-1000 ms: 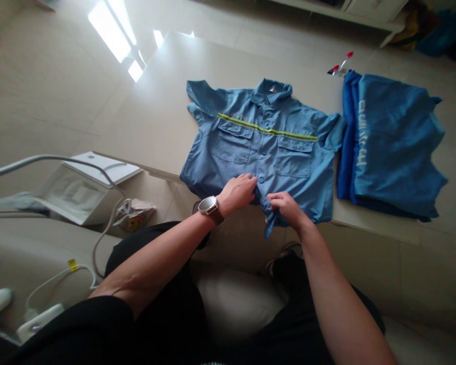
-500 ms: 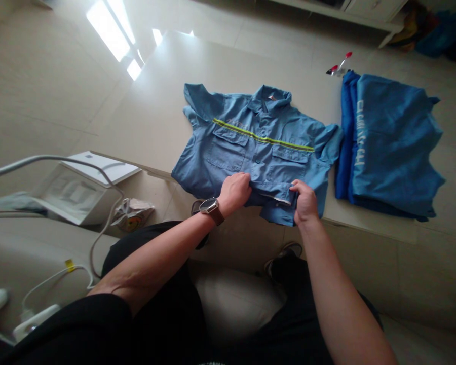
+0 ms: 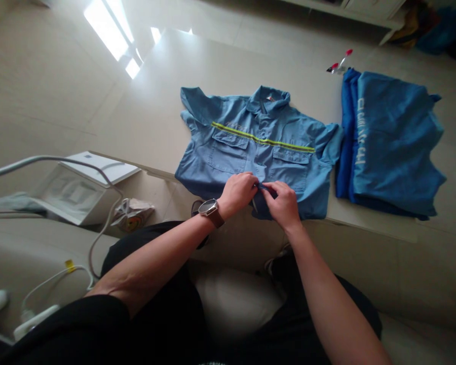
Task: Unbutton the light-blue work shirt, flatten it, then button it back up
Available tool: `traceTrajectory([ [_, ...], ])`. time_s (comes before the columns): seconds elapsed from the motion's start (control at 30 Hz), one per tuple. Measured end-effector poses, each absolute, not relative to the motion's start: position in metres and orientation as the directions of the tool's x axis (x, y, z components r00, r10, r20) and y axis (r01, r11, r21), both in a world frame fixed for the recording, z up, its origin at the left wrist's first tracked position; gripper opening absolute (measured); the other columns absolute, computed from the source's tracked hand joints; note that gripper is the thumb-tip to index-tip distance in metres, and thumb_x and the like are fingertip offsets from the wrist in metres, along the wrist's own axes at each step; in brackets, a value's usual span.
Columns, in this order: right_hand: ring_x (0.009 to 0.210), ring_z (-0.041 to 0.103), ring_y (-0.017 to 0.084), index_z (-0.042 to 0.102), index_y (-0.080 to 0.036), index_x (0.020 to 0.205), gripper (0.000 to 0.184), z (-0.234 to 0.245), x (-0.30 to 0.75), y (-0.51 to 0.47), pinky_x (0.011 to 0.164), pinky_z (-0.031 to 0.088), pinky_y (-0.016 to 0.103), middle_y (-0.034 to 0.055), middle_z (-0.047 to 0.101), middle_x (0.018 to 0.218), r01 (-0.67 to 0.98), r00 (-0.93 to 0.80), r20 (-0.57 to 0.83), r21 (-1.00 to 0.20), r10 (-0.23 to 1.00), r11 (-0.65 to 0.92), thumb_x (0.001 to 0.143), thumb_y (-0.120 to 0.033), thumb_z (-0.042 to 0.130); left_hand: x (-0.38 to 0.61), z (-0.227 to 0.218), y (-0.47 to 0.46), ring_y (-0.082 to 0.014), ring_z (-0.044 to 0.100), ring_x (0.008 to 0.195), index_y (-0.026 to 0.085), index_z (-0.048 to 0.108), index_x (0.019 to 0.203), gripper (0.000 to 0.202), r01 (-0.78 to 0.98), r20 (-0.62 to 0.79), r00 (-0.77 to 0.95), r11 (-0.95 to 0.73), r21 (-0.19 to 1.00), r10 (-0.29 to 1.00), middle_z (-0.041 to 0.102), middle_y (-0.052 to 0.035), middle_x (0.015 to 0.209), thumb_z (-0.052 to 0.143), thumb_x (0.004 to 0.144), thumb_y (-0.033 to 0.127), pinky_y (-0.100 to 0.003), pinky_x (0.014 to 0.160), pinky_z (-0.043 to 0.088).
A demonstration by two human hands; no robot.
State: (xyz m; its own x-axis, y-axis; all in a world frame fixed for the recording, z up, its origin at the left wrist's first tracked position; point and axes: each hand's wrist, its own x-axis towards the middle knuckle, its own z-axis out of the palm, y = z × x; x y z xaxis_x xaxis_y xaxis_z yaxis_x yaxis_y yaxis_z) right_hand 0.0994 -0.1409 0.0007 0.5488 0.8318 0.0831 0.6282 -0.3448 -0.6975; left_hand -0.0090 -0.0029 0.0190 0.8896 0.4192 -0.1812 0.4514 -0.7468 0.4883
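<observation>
A blue short-sleeved work shirt (image 3: 228, 154) lies face up on the low table, collar away from me, with a yellow-green stripe across its chest and two flap pockets. Its front opening is gathered near the lower middle. There my left hand (image 3: 240, 191), with a watch on the wrist, is closed on the front edge. Just beside it my right hand (image 3: 285, 203) pinches the same edge between thumb and fingers. The fingertips of both hands nearly meet. Any button between them is too small to make out.
Folded blue garments (image 3: 397, 147) are stacked on the right of the table (image 3: 155, 116). Small red-capped items (image 3: 342, 62) lie behind them. An open white box (image 3: 79, 192) and a plastic-wrapped packet (image 3: 132, 215) sit lower left, near a grey hose (image 3: 53, 158).
My right hand has moved left along the shirt's front, from the lower right to beside my left hand. The front strip it stretched out is now bunched. My left hand has shifted slightly right.
</observation>
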Motion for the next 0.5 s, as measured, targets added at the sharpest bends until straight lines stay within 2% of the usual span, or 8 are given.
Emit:
traceTrajectory([
  [0.2,0.085,0.065,0.025,0.070,-0.022,0.089,0.015,0.008,0.102,-0.140,0.079,0.048,0.036,0.0089,0.071,0.092,0.571,0.609,0.042,-0.716,0.792,-0.401,0.091,-0.024,0.056,-0.007,0.031,-0.003,-0.0221,0.067,0.097,0.020,0.081,0.108,0.031,0.417,-0.173,0.906,-0.747,0.518,0.387,0.073,-0.0096,0.102,0.052,0.098,0.019,-0.034,0.090,0.049],
  [0.37,0.088,0.064,0.027,0.068,-0.022,0.088,0.016,0.005,0.103,-0.141,0.080,0.047,0.037,0.0102,0.070,0.093,0.584,0.661,0.049,-0.660,0.749,-0.472,0.091,-0.021,0.052,-0.007,0.029,-0.003,-0.0210,0.067,0.092,0.022,0.083,0.101,0.031,0.370,-0.148,0.926,-0.761,0.532,0.347,0.073,-0.0081,0.100,0.053,0.095,0.017,-0.033,0.086,0.048],
  [0.5,0.091,0.062,0.028,0.065,-0.022,0.089,0.017,0.000,0.114,-0.144,0.084,0.046,0.038,0.0128,0.069,0.096,0.581,0.736,0.107,-0.607,0.669,-0.542,0.092,-0.022,0.049,-0.011,0.030,-0.002,-0.0213,0.068,0.094,0.026,0.083,0.109,0.037,0.351,-0.124,0.933,-0.778,0.520,0.338,0.075,-0.0070,0.101,0.052,0.093,0.013,-0.034,0.087,0.047],
])
